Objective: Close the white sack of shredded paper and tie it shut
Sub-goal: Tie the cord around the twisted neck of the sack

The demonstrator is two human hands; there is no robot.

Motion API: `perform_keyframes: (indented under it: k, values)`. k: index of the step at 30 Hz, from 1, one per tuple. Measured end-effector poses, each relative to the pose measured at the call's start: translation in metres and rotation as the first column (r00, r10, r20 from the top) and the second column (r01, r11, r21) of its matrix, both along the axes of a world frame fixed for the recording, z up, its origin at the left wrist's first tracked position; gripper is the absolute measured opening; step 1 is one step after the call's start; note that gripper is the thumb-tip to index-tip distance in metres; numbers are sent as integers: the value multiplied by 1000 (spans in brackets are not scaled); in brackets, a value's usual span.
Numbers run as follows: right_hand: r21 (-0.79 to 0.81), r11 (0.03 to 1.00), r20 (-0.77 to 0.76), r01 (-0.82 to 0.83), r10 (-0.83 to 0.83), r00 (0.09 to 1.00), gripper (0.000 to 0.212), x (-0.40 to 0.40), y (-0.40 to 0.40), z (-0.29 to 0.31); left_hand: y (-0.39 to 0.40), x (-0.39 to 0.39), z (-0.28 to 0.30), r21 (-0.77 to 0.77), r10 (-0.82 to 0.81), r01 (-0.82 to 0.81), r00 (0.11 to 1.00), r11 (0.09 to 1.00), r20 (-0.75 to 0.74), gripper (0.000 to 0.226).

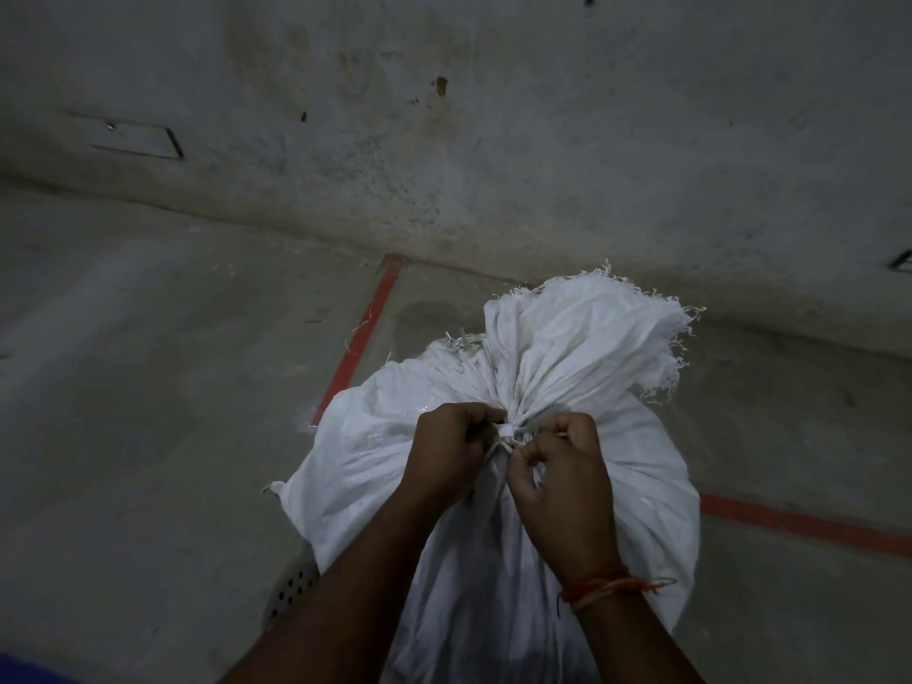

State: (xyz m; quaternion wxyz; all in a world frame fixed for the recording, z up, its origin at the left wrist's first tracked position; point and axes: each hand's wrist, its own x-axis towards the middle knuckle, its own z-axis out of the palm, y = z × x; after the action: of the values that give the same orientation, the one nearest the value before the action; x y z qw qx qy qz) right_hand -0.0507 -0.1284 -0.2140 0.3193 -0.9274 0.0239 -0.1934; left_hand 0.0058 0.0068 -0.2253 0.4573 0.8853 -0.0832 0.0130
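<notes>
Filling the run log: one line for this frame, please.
phase: tying | sack: neck gathered, frayed top above | tie: around neck | left hand: shut on tie | right hand: shut on tie | knot: cannot tell if finished

Both hands, left [451,449] and right [562,469], fists curled, seemingly pinching the tie at the sack's [567,338] gathered neck.

sack [543,348] base: cut off below | tie [508,431]: ends hidden in hands [513,461]
</notes>
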Motion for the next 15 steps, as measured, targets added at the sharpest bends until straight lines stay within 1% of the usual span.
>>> perform_keyframes:
  k: [7,12,15]
  values:
    - [-4,1000,-17,19,-19,1000,12,2,2,-2,-1,-1,2,-8,10,-10,1000,1000,-3,25]
    - [13,1000,1,-4,4,1000,18,7,8,-5,-2,-3,4,-2,15,-15,1000,1000,-26,30]
    - [35,999,-12,19,-19,1000,23,13,11,-10,-1,-3,4,-11,11,-11,999,1000,-45,35]
